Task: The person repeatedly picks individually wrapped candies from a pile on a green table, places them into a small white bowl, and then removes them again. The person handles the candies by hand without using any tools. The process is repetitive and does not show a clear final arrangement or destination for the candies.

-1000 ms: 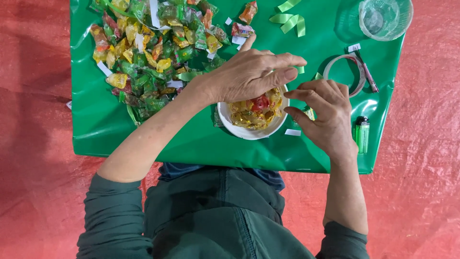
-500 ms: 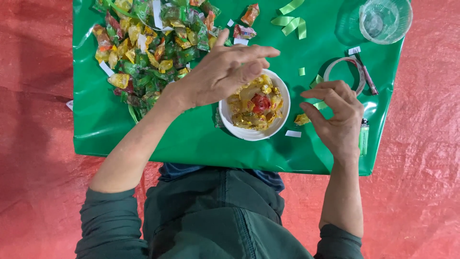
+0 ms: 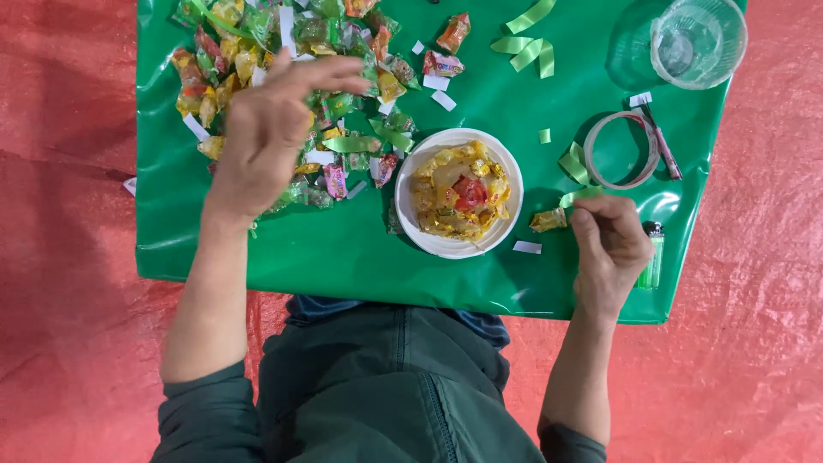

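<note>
A white plate (image 3: pixel 417 227) on the green-covered table (image 3: pixel 360 249) carries a mound of yellow-wrapped sweets with a red one in the middle (image 3: pixel 461 193). My left hand (image 3: pixel 270 129) hovers flat, fingers spread, over a heap of wrapped sweets (image 3: pixel 339 103) at the table's left; it holds nothing. To the right of the plate, my right hand (image 3: pixel 610 244) pinches one yellow-wrapped sweet (image 3: pixel 549 220) at its fingertips, just above the green cover.
A roll of clear tape (image 3: pixel 619 151), a pen-like stick (image 3: pixel 658 141), a green lighter (image 3: pixel 650 266) and a clear plastic cup (image 3: pixel 696 41) lie at the right. Green ribbon strips (image 3: pixel 525 45) and white paper slips are scattered about. Red sheeting (image 3: pixel 69 257) covers the floor.
My left hand has drawn away from the plate to the left, over the sweet heap. My right hand has shifted right, off the plate's rim, with a yellow sweet in its fingers.
</note>
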